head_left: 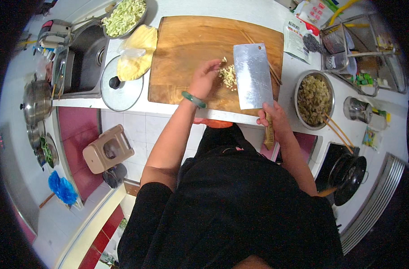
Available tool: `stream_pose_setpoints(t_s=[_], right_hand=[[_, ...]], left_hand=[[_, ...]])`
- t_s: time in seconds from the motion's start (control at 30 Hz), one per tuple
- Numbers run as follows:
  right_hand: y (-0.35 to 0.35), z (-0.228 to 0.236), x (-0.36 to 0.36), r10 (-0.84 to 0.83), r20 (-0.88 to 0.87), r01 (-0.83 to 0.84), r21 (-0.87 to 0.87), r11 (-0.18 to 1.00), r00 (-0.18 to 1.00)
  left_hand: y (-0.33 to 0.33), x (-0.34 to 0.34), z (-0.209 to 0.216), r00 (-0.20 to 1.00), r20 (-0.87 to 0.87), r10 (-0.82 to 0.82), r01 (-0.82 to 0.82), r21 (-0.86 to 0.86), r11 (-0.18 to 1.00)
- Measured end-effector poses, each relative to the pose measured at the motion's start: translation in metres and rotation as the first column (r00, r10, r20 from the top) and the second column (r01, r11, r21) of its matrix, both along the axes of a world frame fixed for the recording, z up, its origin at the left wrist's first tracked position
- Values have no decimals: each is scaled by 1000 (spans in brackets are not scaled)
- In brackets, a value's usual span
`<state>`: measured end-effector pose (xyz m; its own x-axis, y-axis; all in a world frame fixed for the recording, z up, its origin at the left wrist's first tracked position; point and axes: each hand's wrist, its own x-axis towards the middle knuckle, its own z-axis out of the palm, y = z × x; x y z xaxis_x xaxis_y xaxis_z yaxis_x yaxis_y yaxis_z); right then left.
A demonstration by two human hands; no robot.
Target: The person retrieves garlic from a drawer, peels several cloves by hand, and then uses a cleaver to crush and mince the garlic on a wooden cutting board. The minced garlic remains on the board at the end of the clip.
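My right hand [276, 120] is closed around the handle of a wide cleaver [253, 76], its blade tilted over the right part of a wooden cutting board [186, 40]. Chopped pale bits, looking like garlic [228, 77], lie in a small heap left of the blade. My left hand [204, 78], a green bangle on its wrist, hovers at the heap's left side with fingers loosely curled and apart. A small pale piece sits by its fingertips; whether they touch it I cannot tell. A pair of chopsticks [276, 75] lies on the board, partly behind the blade.
To the right stand a steel bowl of chopped food [313, 96] with chopsticks across its rim, and a black pan [350, 179]. Left of the board are a glass lid [122, 96], a yellow-filled plastic bag [137, 54], a bowl of green strips [124, 18] and the sink [85, 58].
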<state>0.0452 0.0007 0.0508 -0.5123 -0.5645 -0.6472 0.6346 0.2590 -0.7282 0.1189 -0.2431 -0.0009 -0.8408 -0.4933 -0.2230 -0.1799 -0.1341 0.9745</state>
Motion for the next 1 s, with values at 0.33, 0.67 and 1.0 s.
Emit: stream_pose_setpoints(t_s=[0.33, 0.67, 1.0], right_hand=[[-16, -3, -8, 124, 50, -119, -93, 989, 991], [-42, -19, -35, 29, 39, -25, -87, 996, 999], [-34, -12, -61, -13, -295, 30, 51, 998, 955]], left_hand=[[-3, -29, 2, 979, -201, 43, 145, 822, 551], [14, -21, 1, 986, -163, -42, 163, 869, 468], [14, -11, 10, 987, 8, -164, 103, 747, 657]])
